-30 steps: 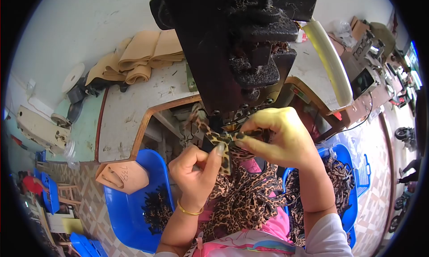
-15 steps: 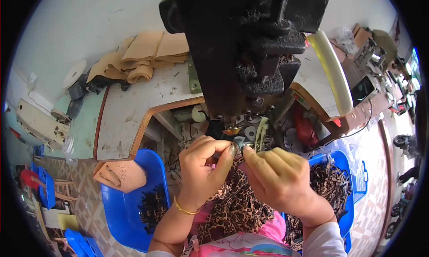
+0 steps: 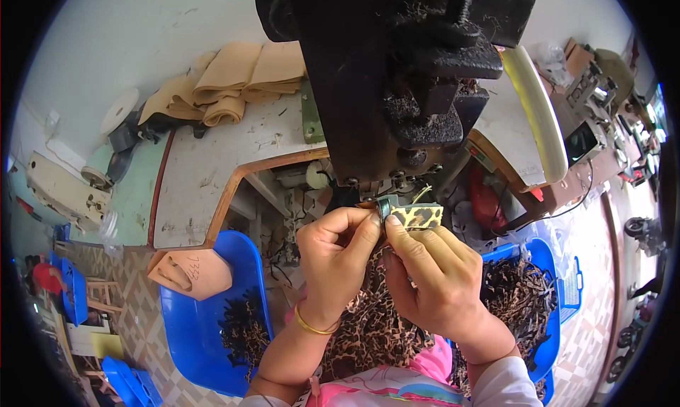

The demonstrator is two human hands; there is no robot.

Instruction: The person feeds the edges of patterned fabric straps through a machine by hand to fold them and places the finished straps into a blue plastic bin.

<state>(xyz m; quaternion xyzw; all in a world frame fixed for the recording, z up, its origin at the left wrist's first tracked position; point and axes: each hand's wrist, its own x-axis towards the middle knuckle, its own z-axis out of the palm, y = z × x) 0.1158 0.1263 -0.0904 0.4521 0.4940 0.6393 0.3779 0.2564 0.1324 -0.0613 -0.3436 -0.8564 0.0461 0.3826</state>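
Just below the head of a black, lint-covered machine (image 3: 397,74), both hands meet at a leopard-print strip (image 3: 419,216) with a dark band at its left end. My left hand (image 3: 336,255) pinches that dark end between thumb and index finger. On the strip's near side, my right hand (image 3: 439,276) presses the print part with its fingers closed. The strip touches or nearly touches the small brass-coloured part under the machine; the exact contact is hidden. Leopard-print pieces (image 3: 372,322) lie in the lap beneath the hands.
A blue bin (image 3: 185,343) with dark pieces and a brown paper packet (image 3: 195,274) is at left. Another blue bin (image 3: 544,262) at right holds leopard strips. Folded tan sheets (image 3: 230,74) lie on the wood-edged table (image 3: 212,166). A person in red is far left.
The strip, spread between both hands a second ago, is now gathered at the brass part, its print side facing up. Both hands rose slightly since the middle frame.
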